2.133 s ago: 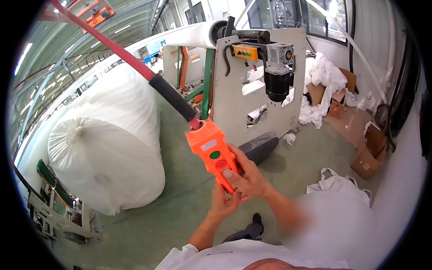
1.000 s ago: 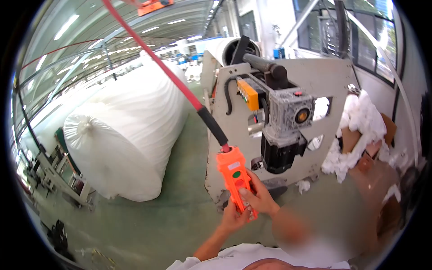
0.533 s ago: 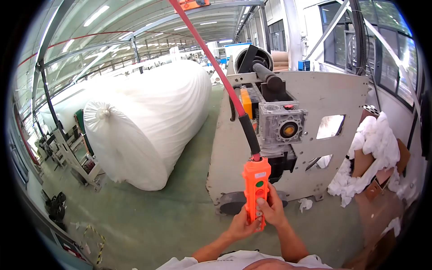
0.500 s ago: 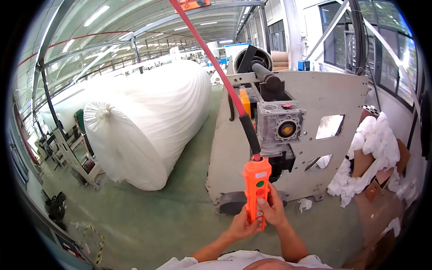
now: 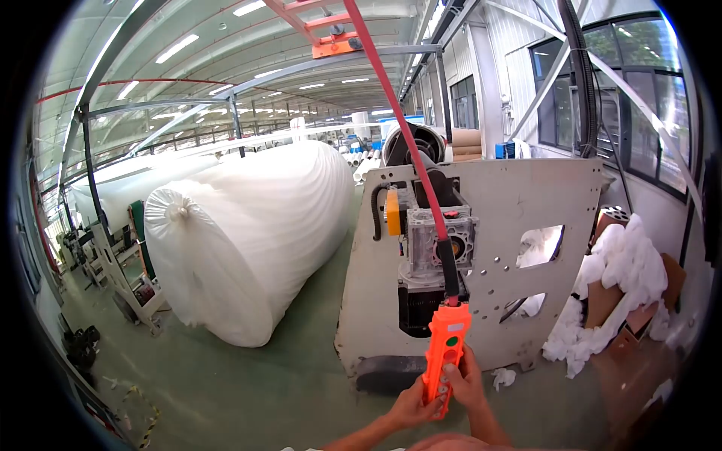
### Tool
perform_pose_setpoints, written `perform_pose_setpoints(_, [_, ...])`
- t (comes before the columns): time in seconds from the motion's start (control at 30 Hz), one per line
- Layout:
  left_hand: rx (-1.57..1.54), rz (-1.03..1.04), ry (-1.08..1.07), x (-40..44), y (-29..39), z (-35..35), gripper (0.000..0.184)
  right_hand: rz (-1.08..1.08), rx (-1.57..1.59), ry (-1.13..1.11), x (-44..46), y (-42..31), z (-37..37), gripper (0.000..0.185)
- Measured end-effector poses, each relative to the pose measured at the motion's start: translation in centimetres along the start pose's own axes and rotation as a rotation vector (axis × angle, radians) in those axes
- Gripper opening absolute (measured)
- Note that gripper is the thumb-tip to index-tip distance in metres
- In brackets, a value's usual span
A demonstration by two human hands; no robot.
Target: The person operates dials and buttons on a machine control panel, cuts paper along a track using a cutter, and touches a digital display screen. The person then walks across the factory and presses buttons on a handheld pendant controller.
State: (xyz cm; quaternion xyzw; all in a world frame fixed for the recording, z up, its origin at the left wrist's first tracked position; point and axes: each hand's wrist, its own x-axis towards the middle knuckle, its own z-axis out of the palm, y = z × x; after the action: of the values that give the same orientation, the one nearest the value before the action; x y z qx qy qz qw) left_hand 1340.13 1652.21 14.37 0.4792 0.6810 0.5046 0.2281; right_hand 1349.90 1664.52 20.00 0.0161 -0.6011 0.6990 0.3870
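An orange push-button control pendant (image 5: 447,353) hangs upright from a red cable (image 5: 391,90) with a black sleeve. My left hand (image 5: 415,406) is closed around its lower left side. My right hand (image 5: 466,382) grips it from the right, the thumb lying over the buttons on the front. A green button shows above that thumb; the lower buttons are partly covered by my fingers. Behind the pendant stands a grey machine panel (image 5: 504,203) carrying a gearbox in a clear housing (image 5: 429,248).
A huge wrapped white roll (image 5: 256,233) lies to the left on the green floor (image 5: 248,391). White scraps and cardboard (image 5: 617,278) are heaped at the right by the windows. An orange hoist frame (image 5: 331,37) hangs overhead. A wheel-like dark base part (image 5: 387,372) sits beneath the panel.
The view has tilted upward, showing more ceiling and the orange hoist frame. Both hands and the pendant now appear lower and slightly farther right. My grip looks the same.
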Motion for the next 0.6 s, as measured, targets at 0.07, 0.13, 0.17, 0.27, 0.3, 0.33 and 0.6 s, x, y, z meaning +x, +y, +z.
perform_pose_setpoints(0.07, [0.010, -0.003, -0.009, 0.0, 0.2, 0.4, 0.067, -0.017, 0.003, 0.025, -0.3, -0.1, -0.2, 0.053])
perform_pose_setpoints(0.13, [0.016, -0.005, -0.014, 0.0, 0.3, 0.7, 0.067, -0.024, 0.008, 0.030, -0.6, -0.2, -0.4, 0.051])
perform_pose_setpoints(0.17, [0.018, -0.006, -0.016, 0.0, 0.4, 0.9, 0.067, -0.024, 0.011, 0.024, -0.7, -0.4, -0.6, 0.051])
perform_pose_setpoints(0.27, [0.028, -0.011, -0.022, -0.1, 0.5, 1.2, 0.067, -0.030, 0.027, 0.043, -0.9, -0.6, -0.6, 0.051])
perform_pose_setpoints(0.3, [0.030, -0.012, -0.025, -0.1, 0.6, 1.3, 0.067, -0.032, 0.031, 0.057, -1.1, -0.7, -0.6, 0.051])
perform_pose_setpoints(0.33, [0.033, -0.014, -0.027, -0.2, 0.6, 1.4, 0.067, -0.022, 0.017, 0.065, -1.3, -0.7, -0.7, 0.050])
perform_pose_setpoints(0.6, [0.052, -0.022, -0.033, -0.6, 0.8, 1.4, 0.067, 0.002, -0.010, 0.070, -2.0, -0.3, -1.5, 0.047])
